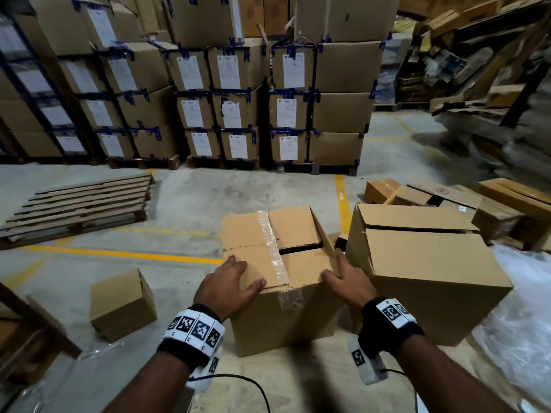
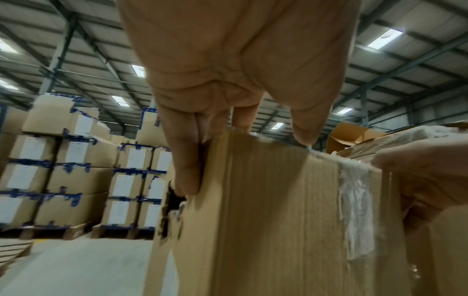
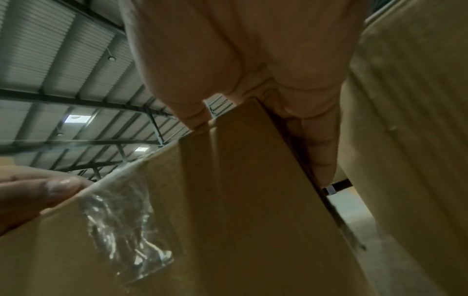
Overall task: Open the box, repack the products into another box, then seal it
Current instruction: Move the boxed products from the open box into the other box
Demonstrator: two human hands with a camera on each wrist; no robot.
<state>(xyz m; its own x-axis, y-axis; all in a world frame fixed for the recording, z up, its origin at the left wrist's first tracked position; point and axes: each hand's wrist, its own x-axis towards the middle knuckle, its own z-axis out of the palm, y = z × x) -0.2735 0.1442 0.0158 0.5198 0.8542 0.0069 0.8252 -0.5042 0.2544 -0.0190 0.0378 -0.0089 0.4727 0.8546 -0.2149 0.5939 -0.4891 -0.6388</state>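
A brown cardboard box [image 1: 298, 231] stands on the floor in front of me, a strip of clear tape [image 1: 272, 248] running across its top flaps. A dark slit [image 1: 301, 250] gapes between the flaps right of the tape. My left hand [image 1: 229, 281] lies over the near-left corner, thumb on the top edge beside the tape [image 2: 354, 210] and fingers [image 2: 185, 160] straight down the left side. My right hand [image 1: 347, 278] sits at the near-right corner, thumb on top, fingers [image 3: 319, 144] down the right side. A second, larger box [image 1: 423, 263] stands touching on the right, its top flaps loose.
A small shut carton [image 1: 122, 302] sits on the floor to the left. A flat wooden pallet [image 1: 80, 204] lies further left. Stacked labelled cartons [image 1: 238, 99] line the back. Flattened and loose boxes [image 1: 432, 195] lie behind the larger box. Plastic sheeting [image 1: 518, 323] covers the floor at right.
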